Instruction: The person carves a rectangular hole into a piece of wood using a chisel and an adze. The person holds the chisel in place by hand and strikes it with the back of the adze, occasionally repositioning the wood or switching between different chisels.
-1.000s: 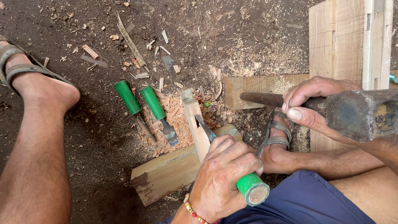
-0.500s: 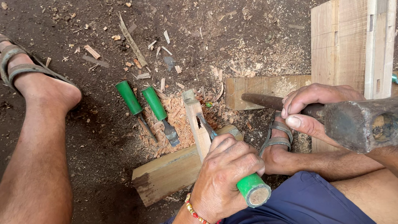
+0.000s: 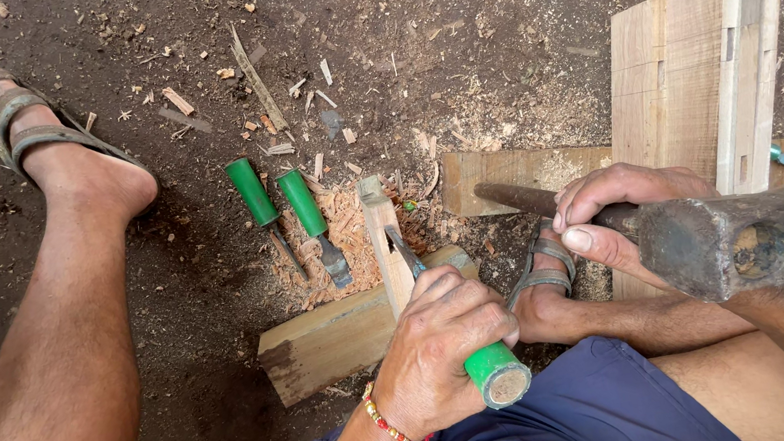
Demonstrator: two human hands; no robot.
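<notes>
Presently left hand (image 3: 443, 349) clamped on green-handled chisel (image 3: 491, 378), blade set against wooden block (image 3: 386, 251); right hand (image 3: 615, 213) clamped around raised hammer (image 3: 744, 242).

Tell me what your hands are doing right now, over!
Left hand grips green-handled chisel, blade set on narrow wooden piece. Right hand holds hammer raised. Two spare green-handled chisels lie beside the work, clear of it.

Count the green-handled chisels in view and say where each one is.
3. One chisel is gripped in the left hand, its blade against the wood strip. Two more lie side by side on the dirt floor. Others may be hidden.
</notes>
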